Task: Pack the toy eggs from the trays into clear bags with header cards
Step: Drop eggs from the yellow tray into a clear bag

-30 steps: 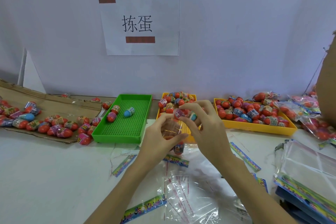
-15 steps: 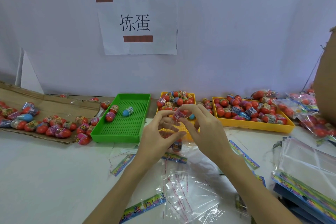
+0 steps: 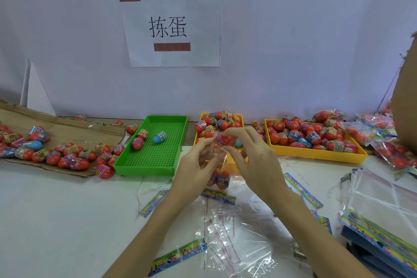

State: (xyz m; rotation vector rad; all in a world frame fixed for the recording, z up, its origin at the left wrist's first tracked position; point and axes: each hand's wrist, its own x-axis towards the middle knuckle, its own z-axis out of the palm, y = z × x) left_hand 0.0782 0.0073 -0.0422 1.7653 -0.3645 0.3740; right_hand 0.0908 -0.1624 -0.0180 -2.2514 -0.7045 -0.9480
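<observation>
My left hand (image 3: pixel 194 174) holds open the mouth of a clear bag (image 3: pixel 220 170) above the table. Two toy eggs (image 3: pixel 222 179) hang in the bag's bottom, just over its colourful header card (image 3: pixel 218 196). My right hand (image 3: pixel 252 160) pinches a red toy egg (image 3: pixel 223 139) with a pink wrap at the bag's mouth. Behind my hands a yellow tray (image 3: pixel 239 117) is heaped with eggs. A larger yellow tray (image 3: pixel 316 153) of eggs stands to the right. Left of them, a green tray (image 3: pixel 155 160) has three eggs.
Flattened cardboard (image 3: pixel 67 131) at the left carries several loose eggs. Empty clear bags with header cards (image 3: pixel 237 237) lie in front of me. A stack of bags (image 3: pixel 383 207) sits at the right, filled bags (image 3: pixel 383 137) behind it. A paper sign (image 3: pixel 171 27) hangs on the wall.
My right hand has brought the red egg down a little to the bag's mouth, and my left hand has kept the bag open. The view has shifted slightly.
</observation>
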